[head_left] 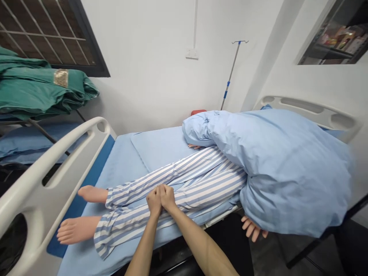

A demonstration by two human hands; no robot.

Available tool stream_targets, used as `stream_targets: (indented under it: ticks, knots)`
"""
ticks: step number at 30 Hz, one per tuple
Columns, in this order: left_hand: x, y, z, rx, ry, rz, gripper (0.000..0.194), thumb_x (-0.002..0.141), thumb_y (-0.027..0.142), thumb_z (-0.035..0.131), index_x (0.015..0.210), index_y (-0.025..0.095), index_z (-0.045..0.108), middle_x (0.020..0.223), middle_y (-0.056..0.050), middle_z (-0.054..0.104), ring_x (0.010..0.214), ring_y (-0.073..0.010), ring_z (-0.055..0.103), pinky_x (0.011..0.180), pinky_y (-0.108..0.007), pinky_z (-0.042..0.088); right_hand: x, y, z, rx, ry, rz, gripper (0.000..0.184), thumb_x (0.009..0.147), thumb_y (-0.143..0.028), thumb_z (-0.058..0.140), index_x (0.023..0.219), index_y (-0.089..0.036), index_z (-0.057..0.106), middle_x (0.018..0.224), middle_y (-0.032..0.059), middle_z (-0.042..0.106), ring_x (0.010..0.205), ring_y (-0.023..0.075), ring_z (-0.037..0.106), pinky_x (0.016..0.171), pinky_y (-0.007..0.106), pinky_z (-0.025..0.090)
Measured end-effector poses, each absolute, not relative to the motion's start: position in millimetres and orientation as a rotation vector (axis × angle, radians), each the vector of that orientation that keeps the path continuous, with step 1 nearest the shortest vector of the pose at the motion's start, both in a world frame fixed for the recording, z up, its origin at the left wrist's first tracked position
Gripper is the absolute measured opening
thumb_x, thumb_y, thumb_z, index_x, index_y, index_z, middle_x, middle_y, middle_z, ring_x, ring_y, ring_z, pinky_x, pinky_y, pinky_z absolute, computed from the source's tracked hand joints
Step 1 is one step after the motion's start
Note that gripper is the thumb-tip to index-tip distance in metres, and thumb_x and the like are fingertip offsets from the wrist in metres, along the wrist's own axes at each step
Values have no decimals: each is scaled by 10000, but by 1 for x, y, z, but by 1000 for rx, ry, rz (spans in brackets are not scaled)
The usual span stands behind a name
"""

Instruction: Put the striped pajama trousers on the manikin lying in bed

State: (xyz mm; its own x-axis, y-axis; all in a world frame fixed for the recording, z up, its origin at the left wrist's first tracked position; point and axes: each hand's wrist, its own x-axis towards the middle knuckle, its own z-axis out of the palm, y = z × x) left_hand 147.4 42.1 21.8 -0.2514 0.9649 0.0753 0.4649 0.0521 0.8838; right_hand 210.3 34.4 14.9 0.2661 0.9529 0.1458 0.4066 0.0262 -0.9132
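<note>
My left hand (154, 200) and my right hand (168, 197) are closed into fists, pressed side by side over the middle of the bed. They are at the knee area of the nearer leg of the blue-and-white striped trousers (207, 189); whether they touch the cloth is unclear. No object shows in either fist. The trousers are on a manikin lying on its back, its bare feet (77, 230) toward the left. A light blue quilt (287, 165) is bunched over its upper body and hides the head. One manikin hand (253, 229) sticks out at the near edge.
The bed has a white footboard (66, 165) at left and a headboard (310, 109) at right. An IV pole (230, 78) stands against the wall behind. Green folded covers (37, 86) lie on a rack at far left. A dark chair (201, 249) is below the near edge.
</note>
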Motion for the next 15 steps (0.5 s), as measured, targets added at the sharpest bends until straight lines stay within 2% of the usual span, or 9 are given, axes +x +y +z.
stream_targets:
  ticks: [3, 5, 8, 11, 15]
  knots:
    - [144, 45, 19, 1453, 1804, 1083, 380, 834, 378, 429, 507, 197, 499, 514, -23, 530, 571, -146, 448, 575, -261, 311, 210, 35, 21, -1636, -1395, 653, 462, 1002, -260, 328, 690, -186, 660, 721, 83, 708, 682, 173, 620, 608, 253, 368]
    - [143, 46, 18, 1459, 1814, 1054, 374, 835, 373, 424, 513, 198, 496, 522, -23, 526, 578, -149, 450, 578, -261, 312, 214, 35, 26, -1681, -1429, 639, 412, 986, -258, 393, 704, -177, 682, 727, 74, 720, 676, 163, 617, 598, 246, 343]
    - [145, 46, 14, 1539, 1811, 1036, 380, 830, 369, 427, 488, 203, 451, 490, -9, 469, 556, -142, 415, 573, -261, 293, 227, 31, 31, -1758, -1519, 550, 336, 955, -285, 488, 717, -184, 701, 709, 47, 719, 652, 151, 593, 590, 242, 301]
    - [147, 45, 11, 1656, 1806, 1041, 411, 835, 386, 422, 465, 206, 407, 468, -6, 435, 544, -137, 392, 577, -264, 276, 240, 25, 27, -1830, -1627, 442, 322, 970, -290, 486, 759, -201, 713, 701, 23, 708, 623, 143, 571, 578, 242, 281]
    - [152, 43, 16, 1673, 1811, 1007, 396, 822, 401, 419, 478, 206, 440, 486, -8, 440, 561, -140, 402, 591, -268, 274, 244, 23, 19, -1849, -1545, 435, 325, 980, -296, 480, 755, -208, 698, 671, 10, 682, 609, 145, 559, 576, 249, 282]
